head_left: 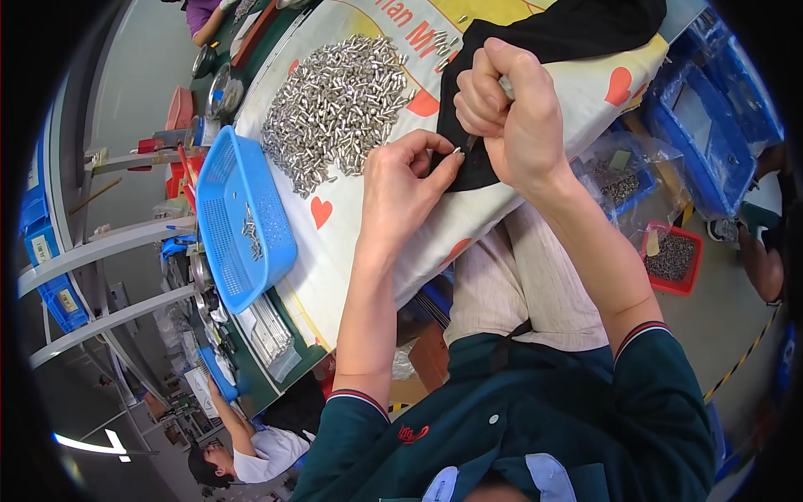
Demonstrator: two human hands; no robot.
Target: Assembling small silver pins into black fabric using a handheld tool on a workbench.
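Observation:
Between the thumb and fingers of my left hand (407,186) is a small silver metal pin (457,151), held at the edge of a black cloth (577,32). My right hand (514,113) is closed in a fist just above the cloth, around a pale-ended tool handle (506,86); most of it is hidden by the fingers. A big heap of similar silver pins (335,109) lies left of the cloth. Several more loose pins (443,48) lie by the cloth's far left edge.
A white printed table cover (322,259) lies under the heap. At left stands a blue perforated basket (280,230) with some pins inside. Blue crates (698,134) and a red bin (673,283) of small parts sit at right. A person in white (272,452) works at lower left.

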